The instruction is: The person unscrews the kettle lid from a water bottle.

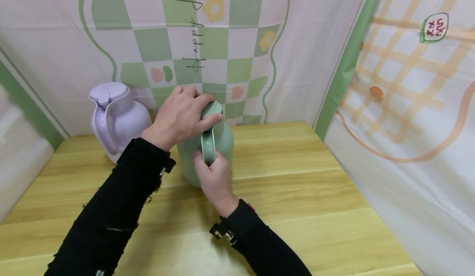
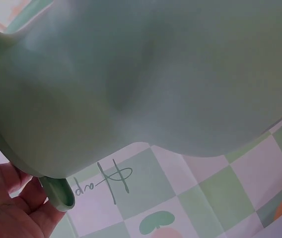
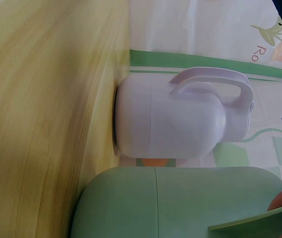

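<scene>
"Happy" and "Ro" on printed cloth

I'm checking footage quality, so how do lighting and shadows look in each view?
Head view: bright, with a soft shadow on the wooden tabletop beside the left sleeve; left wrist view: dimmer, the green insulated jug in greyish shade; right wrist view: also dim, no harsh glare on the lilac insulated jug.

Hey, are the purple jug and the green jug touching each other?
Apart. The right wrist view shows a strip of patterned backdrop between the purple jug and the green jug.
</scene>
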### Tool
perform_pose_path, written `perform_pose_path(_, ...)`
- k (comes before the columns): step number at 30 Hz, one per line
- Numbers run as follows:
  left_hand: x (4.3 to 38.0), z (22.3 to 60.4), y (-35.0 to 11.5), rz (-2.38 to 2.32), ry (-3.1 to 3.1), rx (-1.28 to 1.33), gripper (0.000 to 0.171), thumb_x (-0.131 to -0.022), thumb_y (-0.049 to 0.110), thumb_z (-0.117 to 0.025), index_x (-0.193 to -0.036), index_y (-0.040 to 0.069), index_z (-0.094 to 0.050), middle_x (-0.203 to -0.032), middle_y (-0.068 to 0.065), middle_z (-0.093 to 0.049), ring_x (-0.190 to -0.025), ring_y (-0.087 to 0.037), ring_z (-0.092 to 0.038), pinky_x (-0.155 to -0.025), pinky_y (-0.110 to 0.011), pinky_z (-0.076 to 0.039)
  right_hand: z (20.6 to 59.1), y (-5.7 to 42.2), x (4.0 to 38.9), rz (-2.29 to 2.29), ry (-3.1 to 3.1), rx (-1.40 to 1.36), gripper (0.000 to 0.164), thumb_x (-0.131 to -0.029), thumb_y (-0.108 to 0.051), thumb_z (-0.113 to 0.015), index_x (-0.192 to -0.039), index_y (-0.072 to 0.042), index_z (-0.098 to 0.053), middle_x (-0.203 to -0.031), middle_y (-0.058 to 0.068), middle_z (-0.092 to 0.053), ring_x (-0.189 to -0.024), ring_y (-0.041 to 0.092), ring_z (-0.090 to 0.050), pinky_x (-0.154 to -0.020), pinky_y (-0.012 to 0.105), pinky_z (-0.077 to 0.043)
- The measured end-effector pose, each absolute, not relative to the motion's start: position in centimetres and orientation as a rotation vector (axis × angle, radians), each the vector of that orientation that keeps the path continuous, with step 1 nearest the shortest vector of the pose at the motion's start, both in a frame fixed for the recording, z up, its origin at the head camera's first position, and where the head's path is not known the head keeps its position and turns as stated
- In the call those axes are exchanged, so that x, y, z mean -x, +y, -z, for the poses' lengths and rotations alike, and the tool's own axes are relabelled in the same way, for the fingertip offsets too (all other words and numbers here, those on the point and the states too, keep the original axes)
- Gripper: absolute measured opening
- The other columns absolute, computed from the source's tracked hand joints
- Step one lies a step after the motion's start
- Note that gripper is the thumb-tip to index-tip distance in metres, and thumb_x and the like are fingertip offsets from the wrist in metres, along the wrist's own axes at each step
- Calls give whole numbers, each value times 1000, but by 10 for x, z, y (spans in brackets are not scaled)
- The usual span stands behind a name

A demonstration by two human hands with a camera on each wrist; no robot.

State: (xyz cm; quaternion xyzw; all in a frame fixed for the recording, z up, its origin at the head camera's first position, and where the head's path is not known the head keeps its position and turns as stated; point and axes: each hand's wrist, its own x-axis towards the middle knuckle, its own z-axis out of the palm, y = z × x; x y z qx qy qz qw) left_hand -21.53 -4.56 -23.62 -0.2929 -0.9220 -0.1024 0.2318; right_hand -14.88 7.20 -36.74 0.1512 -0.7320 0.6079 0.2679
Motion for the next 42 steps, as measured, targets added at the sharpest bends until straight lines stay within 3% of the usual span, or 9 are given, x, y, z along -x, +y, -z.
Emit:
perform_pose_path(18, 211, 236, -46, 336, -2552, 770, 66, -90, 70, -45, -127, 19, -65, -106, -9, -56, -95, -27, -44, -79, -42, -39, 369, 73, 149, -1657, -1963, -446, 45, -95, -35, -59, -63, -15, -33, -56, -3, -26, -48, 14, -29, -47, 29, -29)
perform_pose_path(29, 206, 234, -46, 344, -2592, 754, 68, -90, 70, -44, -131, 18, -62, -106, -11, -52, -86, -23, -48, -69, -40, -44, 368, 72, 148, -1651, -1959, -425, 45, -94, -32, -61, -62, -15, -34, -56, -6, -27, -49, 12, -29, -47, 28, -29)
perform_pose_path(38, 205, 234, -46, 290, -2583, 765, 65, -93, 66, -42, -127, 15, -62, -112, -15, -56, -96, -28, -53, -77, -45, -47, 368, 73, 148, -1666, -1958, -447, 45, -95, -34, -60, -64, -15, -34, -56, -4, -27, -49, 12, -29, -48, 28, -28)
perform_pose_path(42, 204, 233, -46, 256, -2603, 764, 69, -94, 66, -40, -132, 12, -59, -121, -16, -58, -104, -33, -55, -89, -48, -45, 369, 73, 148, -1667, -1951, -469, 45, -96, -34, -58, -64, -15, -33, -56, -3, -27, -49, 14, -28, -47, 28, -28)
